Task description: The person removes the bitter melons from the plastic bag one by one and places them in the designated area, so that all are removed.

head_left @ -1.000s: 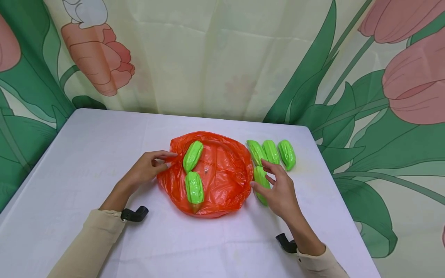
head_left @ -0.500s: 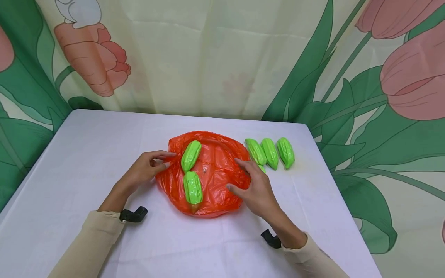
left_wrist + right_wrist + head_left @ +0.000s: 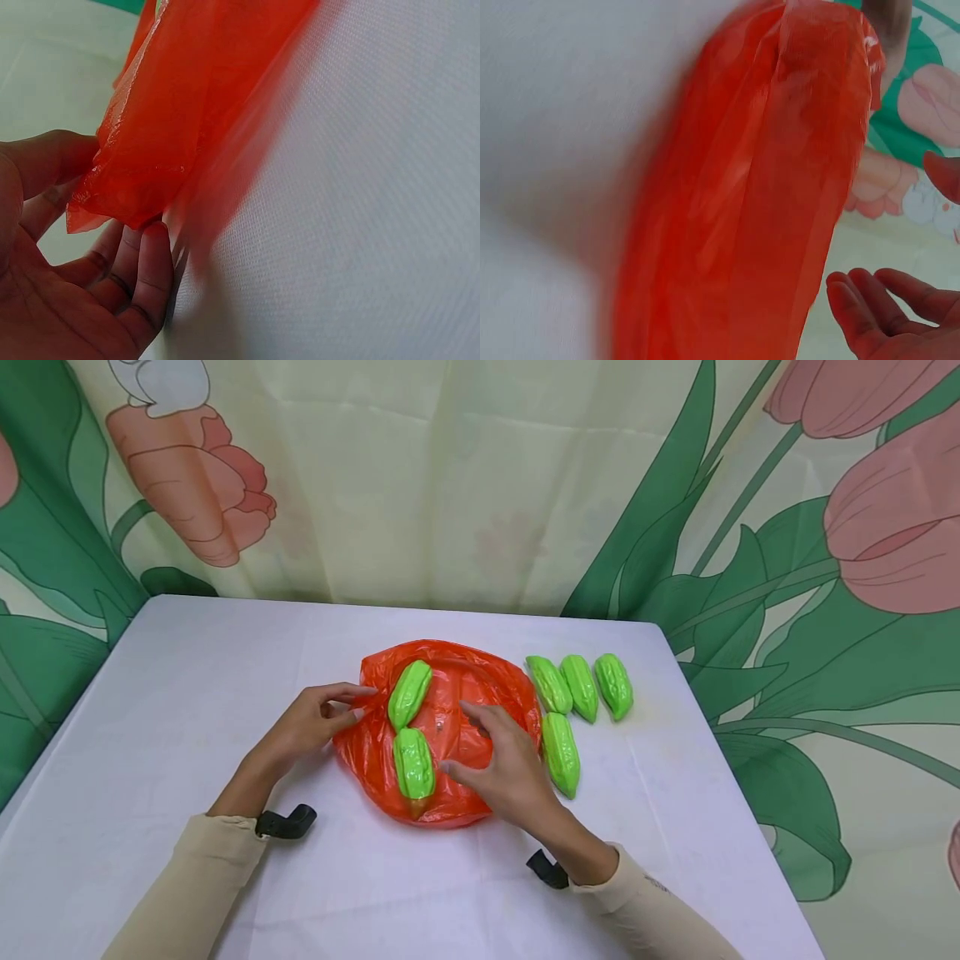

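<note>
Left hand point(image 3: 318, 722) pinches the edge of a red bag point(image 3: 375, 777) while the right hand point(image 3: 513, 775), thumb and fingers spread and gripping nothing, hangs over its mouth, as I follow remotely. On the white table point(image 3: 195, 693), the bag lies open, two green fruits inside toward its left. I judge the right hand's gap to the near fruit point(image 3: 414, 760) decisive: it lies just left of that thumb, long axis running nearly straight away from the person. The far fruit point(image 3: 409, 693), slanting right at its far end, sits nearer the left hand. Four loose fruits point(image 3: 561, 756) lie off the bag's right edge. The right hand masks some of the bag's inside from me; the near fruit's lower tip looks dull, perhaps behind film.
</note>
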`<control>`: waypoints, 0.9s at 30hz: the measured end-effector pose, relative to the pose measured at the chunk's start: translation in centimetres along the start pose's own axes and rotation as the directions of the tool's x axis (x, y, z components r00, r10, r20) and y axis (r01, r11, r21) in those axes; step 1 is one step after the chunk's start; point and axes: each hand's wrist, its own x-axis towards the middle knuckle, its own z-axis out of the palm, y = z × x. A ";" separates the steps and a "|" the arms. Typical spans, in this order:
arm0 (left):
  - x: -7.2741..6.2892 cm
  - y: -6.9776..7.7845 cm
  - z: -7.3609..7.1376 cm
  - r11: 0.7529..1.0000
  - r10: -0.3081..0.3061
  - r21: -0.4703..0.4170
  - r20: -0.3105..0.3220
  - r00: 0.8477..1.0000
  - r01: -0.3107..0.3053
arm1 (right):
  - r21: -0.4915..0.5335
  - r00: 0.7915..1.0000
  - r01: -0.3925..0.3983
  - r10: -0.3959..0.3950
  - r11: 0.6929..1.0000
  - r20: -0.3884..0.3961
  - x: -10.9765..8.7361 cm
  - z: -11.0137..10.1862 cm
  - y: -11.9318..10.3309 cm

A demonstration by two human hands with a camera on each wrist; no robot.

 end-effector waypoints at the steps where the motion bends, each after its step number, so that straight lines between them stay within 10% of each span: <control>1: 0.0 0.0 0.0 1.000 -0.002 -0.001 0.001 1.000 0.002 | 0.011 1.000 0.001 -0.001 1.000 0.007 0.0 0.2 -0.2; 27: -0.1 0.2 -0.1 1.000 0.001 0.004 0.007 1.000 -0.001 | -0.088 0.974 -0.077 0.093 0.993 0.206 1.3 4.0 -1.6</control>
